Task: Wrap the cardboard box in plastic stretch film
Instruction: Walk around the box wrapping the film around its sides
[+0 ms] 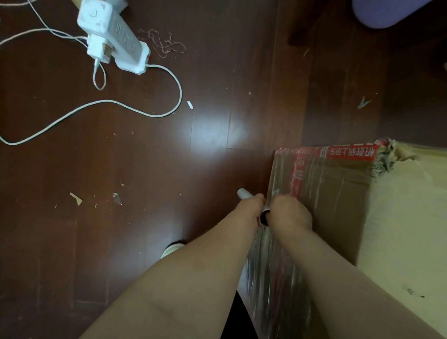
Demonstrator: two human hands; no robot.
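Gripping the film roll [244,194] in curled left hand [251,208] and right hand [291,215] beside the cardboard box [330,198], pointing its length far-left to near-right.

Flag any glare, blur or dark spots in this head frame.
Head view: a bright glare patch on the floor near centre; streaky reflections on the film over the box; the left hand and right hand on the roll look soft; the upper right corner falls dark.

Head-worn view, steeply down onto floor [141,166]
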